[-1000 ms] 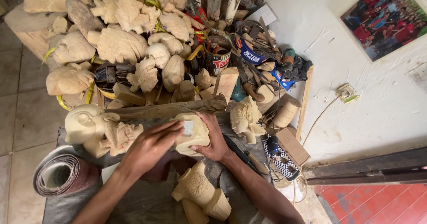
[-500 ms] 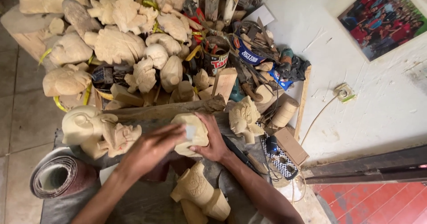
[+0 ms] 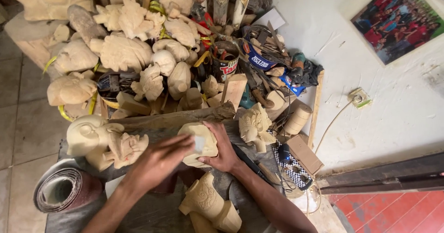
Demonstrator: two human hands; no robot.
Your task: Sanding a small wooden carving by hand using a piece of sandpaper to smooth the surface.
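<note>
The right hand (image 3: 222,150) has its grip closed around the far side of a pale wooden carving (image 3: 200,143), thumb and fingers wrapped over its edge, holding it against the dark bench (image 3: 152,210). The left hand (image 3: 159,161) comes in from the near side, its fingers pressing a small pale scrap, seemingly sandpaper (image 3: 200,144), flat on the carving's face; the hand is blurred, so its exact grip cannot be told. The carving sits between both hands at the middle of the bench, its long axis running roughly left to right, the rounded end pointing left. Just left lie a carved head (image 3: 88,136) and a smaller carved figure (image 3: 127,147); just right stands a carved mask piece (image 3: 253,126). Near the forearms lies a carved post (image 3: 208,203), and a roll of abrasive sheet (image 3: 64,189) rests at the bench's left corner. Beyond a rough plank (image 3: 175,117), a heap of unfinished carvings (image 3: 125,52), tins and tools crowds the floor.
</note>
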